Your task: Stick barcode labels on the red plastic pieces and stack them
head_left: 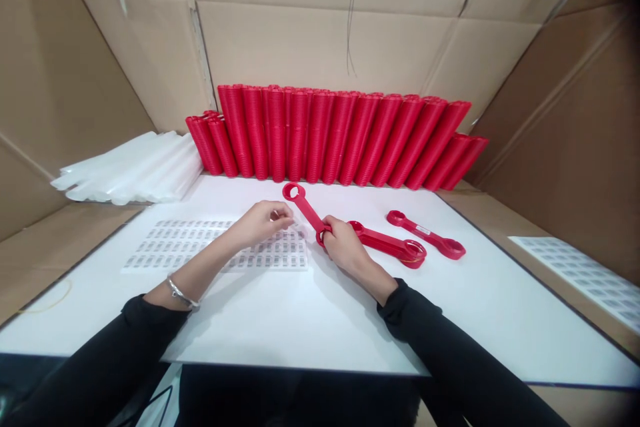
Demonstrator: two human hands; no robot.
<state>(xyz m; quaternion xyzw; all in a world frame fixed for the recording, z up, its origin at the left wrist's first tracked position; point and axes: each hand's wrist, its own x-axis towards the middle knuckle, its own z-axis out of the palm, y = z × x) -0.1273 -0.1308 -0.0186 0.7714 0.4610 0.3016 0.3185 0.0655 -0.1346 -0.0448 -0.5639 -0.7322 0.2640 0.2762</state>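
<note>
My right hand grips the lower end of a red plastic piece with a ring at each end, its far ring pointing up and left. My left hand is pinched closed just left of it, over a sheet of small printed labels; a small clear or pale bit shows by its fingertips, too small to make out. Right of my right hand lies a stack of red pieces. Farther right, a red piece with a white label lies on the white table.
Tall stacks of red pieces stand along the back. White plastic bags lie at the back left. Another label sheet is at the right, and a thin rubber band at the left. Cardboard walls enclose the table.
</note>
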